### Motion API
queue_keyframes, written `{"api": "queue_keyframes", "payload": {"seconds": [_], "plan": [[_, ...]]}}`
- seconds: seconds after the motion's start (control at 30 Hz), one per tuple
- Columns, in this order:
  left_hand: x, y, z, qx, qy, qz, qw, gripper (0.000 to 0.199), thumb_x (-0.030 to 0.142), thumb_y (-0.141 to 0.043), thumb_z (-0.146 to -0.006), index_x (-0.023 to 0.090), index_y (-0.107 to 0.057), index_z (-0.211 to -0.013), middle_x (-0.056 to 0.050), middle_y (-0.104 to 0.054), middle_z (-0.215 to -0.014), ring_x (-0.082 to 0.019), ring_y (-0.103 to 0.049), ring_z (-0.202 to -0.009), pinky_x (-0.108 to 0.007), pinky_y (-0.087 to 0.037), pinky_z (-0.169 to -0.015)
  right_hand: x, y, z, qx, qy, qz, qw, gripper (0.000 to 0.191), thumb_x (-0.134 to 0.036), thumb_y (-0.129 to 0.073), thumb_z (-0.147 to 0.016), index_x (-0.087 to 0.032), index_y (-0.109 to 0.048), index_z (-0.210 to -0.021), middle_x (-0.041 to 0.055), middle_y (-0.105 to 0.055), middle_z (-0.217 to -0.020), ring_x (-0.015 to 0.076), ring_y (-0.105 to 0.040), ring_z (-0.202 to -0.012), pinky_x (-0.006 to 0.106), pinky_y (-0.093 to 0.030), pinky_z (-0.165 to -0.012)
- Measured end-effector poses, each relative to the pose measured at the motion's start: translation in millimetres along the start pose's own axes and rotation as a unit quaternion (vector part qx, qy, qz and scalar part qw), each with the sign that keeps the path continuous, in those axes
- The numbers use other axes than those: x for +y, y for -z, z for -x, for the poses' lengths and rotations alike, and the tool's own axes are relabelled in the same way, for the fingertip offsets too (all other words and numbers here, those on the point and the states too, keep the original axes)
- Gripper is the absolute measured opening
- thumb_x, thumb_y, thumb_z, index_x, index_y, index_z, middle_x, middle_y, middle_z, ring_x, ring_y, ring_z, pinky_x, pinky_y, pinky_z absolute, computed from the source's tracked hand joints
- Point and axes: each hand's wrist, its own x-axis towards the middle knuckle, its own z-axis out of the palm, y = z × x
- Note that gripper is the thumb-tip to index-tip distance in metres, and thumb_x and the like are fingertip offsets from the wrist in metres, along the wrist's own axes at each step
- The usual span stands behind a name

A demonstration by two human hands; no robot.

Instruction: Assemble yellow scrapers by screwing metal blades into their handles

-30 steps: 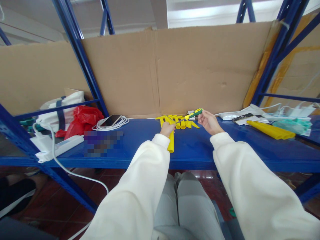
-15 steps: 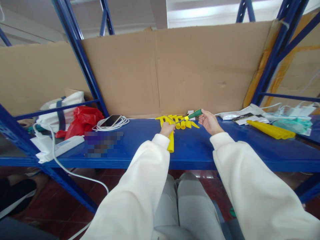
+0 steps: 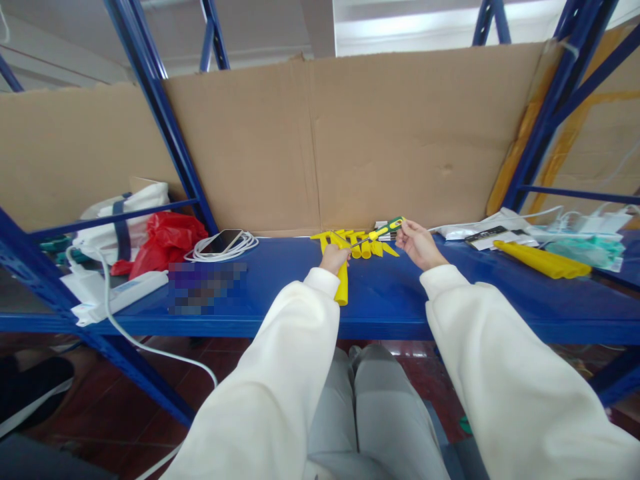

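Observation:
My left hand is closed round a yellow tubular piece that hangs down toward the shelf's front edge. A screwdriver with a green and yellow handle slants between my hands, its shaft reaching to my left fingers. Its handle end is pinched in the fingertips of my right hand. Just behind my left hand, several yellow pieces lie in a group on the blue shelf. The contact between screwdriver tip and yellow piece is hidden by my left fingers.
At left are a coiled white cable, a phone, a red bag and a white power strip. Yellow tubes and packets lie at right. Cardboard stands behind; blue posts flank the shelf.
The screwdriver handle has turned about its length, so more of its yellow side shows. My right fingers have shifted slightly on it. My left hand has stayed in place.

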Motion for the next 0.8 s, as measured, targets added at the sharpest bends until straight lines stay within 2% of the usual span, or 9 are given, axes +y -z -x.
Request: {"api": "queue_keyframes", "payload": {"seconds": [0.23,0.43,0.6,0.8], "plan": [[-1.5,-1.9,-0.8,0.005,0.005,0.003,1.0,0.013,0.006,-0.071,-0.08,0.018,-0.07,-0.073,-0.002,-0.061,-0.053,-0.022,-0.069,-0.061,-0.029,-0.056,-0.062,3.8,2.3,-2.6,0.039,0.017,0.018,0.999,0.045,-0.046,-0.1,-0.07,-0.024,-0.062,-0.078,-0.0072,-0.055,-0.06,0.008,-0.05,-0.052,0.018,-0.041,-0.047],[-1.0,-2.0,0.1,0.009,0.001,-0.014,1.0,0.01,0.01,-0.073,-0.082,0.018,-0.072,-0.075,-0.004,-0.065,-0.056,-0.024,-0.072,-0.063,-0.031,-0.057,-0.063,5.6,4.5,-5.1,0.039,0.007,0.026,0.999,0.051,-0.052,-0.1,-0.069,-0.024,-0.058,-0.077,-0.0079,-0.052,-0.058,0.0076,-0.049,-0.049,0.019,-0.041,-0.046],[0.0,-2.0,1.1,0.009,0.004,-0.024,1.0,0.018,0.004,-0.067,-0.082,0.018,-0.069,-0.071,-0.002,-0.062,-0.054,-0.021,-0.069,-0.06,-0.029,-0.056,-0.062,4.0,2.6,-3.0,0.045,0.0,0.012,0.999,0.052,-0.05,-0.102,-0.066,-0.024,-0.058,-0.078,-0.0085,-0.051,-0.054,0.0083,-0.048,-0.049,0.019,-0.038,-0.044],[-0.6,-1.8,0.1,-0.001,0.0,-0.019,1.0,0.021,0.002,-0.066,-0.082,0.019,-0.068,-0.069,-0.001,-0.06,-0.053,-0.022,-0.07,-0.061,-0.029,-0.056,-0.064,3.5,1.4,-0.8,0.032,0.006,0.016,0.999,0.058,-0.057,-0.103,-0.06,-0.025,-0.057,-0.076,-0.0106,-0.045,-0.047,0.0079,-0.042,-0.045,0.018,-0.035,-0.042]]}}
